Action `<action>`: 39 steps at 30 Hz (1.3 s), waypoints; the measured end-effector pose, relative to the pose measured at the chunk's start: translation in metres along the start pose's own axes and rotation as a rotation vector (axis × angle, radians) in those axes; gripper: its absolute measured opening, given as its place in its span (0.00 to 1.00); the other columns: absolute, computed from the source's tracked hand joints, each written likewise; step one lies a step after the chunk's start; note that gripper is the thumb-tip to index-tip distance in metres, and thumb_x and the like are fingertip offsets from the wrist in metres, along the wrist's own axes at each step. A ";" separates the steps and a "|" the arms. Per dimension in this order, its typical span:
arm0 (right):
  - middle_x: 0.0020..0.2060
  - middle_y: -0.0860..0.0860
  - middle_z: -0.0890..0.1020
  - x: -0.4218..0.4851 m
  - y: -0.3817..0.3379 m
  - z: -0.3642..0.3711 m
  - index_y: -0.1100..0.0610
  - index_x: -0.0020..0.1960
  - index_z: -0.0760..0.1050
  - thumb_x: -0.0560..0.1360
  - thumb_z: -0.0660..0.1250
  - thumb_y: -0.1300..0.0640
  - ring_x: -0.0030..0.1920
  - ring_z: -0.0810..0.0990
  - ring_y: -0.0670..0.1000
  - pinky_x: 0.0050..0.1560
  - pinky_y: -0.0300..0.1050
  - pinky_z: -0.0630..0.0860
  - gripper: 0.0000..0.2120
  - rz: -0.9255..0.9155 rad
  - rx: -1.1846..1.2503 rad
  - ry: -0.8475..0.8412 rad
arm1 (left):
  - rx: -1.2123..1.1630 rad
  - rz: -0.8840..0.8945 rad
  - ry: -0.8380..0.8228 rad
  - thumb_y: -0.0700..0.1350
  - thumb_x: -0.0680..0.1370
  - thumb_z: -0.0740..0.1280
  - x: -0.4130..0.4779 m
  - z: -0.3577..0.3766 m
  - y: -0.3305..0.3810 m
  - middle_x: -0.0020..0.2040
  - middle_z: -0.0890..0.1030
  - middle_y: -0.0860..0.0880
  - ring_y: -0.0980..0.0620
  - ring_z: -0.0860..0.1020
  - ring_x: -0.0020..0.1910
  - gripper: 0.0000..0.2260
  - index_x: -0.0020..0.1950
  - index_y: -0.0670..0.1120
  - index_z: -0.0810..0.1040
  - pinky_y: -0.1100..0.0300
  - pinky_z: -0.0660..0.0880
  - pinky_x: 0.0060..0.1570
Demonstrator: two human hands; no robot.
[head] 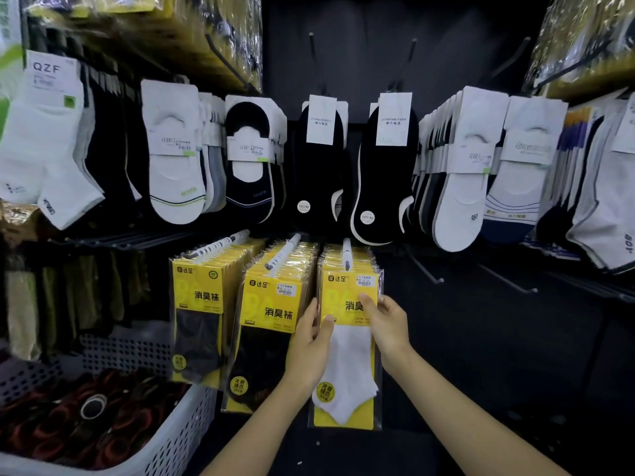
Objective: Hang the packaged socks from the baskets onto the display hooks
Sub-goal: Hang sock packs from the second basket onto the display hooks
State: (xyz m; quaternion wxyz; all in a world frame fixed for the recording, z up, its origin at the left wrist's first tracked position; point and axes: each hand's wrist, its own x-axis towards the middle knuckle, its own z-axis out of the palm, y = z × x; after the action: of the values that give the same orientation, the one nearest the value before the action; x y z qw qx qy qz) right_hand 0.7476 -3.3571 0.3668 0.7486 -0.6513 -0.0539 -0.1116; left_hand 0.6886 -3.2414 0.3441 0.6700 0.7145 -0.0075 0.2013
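Both hands hold the front yellow sock package [348, 355] (white socks inside) hanging on the hook [346, 254]; left hand [311, 341] pinches its left edge; right hand [386, 322] grips the right edge, thumb in front.

We see white ankle socks [51, 159] under a QZF label at far left; white no-show socks [175, 173] hang just beside them; two pairs of black no-show socks [319, 180] hang in the middle against the dark back panel [360, 46]; blue-soled socks [508, 214] hang to the right; olive socks [51, 304] hang low on the left.
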 end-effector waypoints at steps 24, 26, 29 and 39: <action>0.52 0.54 0.79 -0.160 0.162 -0.164 0.61 0.58 0.74 0.74 0.72 0.57 0.51 0.79 0.51 0.45 0.36 0.75 0.15 0.558 -0.558 -0.261 | 0.236 -0.465 -0.216 0.51 0.80 0.61 -0.181 -0.008 -0.163 0.72 0.66 0.48 0.51 0.67 0.69 0.23 0.74 0.47 0.64 0.61 0.66 0.63; 0.54 0.55 0.77 -0.194 0.191 -0.186 0.63 0.61 0.73 0.73 0.72 0.58 0.47 0.77 0.48 0.39 0.30 0.74 0.20 0.655 -0.627 -0.243 | 0.215 -0.574 -0.242 0.46 0.80 0.62 -0.220 -0.007 -0.187 0.68 0.71 0.44 0.52 0.72 0.63 0.20 0.71 0.43 0.68 0.68 0.68 0.59; 0.57 0.55 0.75 -0.232 0.222 -0.215 0.64 0.64 0.71 0.73 0.73 0.58 0.54 0.78 0.51 0.49 0.34 0.73 0.23 0.732 -0.737 -0.185 | 0.223 -0.679 -0.332 0.45 0.81 0.62 -0.268 -0.003 -0.217 0.62 0.75 0.48 0.56 0.73 0.55 0.17 0.68 0.42 0.69 0.81 0.68 0.42; 0.55 0.54 0.80 -0.248 0.242 -0.254 0.61 0.61 0.75 0.71 0.75 0.58 0.57 0.79 0.54 0.52 0.38 0.71 0.21 0.732 -0.758 -0.110 | 0.139 -0.843 -0.513 0.46 0.81 0.60 -0.287 0.060 -0.245 0.48 0.74 0.59 0.55 0.74 0.54 0.05 0.47 0.56 0.70 0.77 0.69 0.41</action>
State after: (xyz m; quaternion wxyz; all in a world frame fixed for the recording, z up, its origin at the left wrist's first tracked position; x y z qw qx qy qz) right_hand 0.5486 -3.5533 0.0407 0.4469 -0.8573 0.1820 0.1795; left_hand 0.5103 -3.3478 0.0238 0.6205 0.7247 0.1309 -0.2697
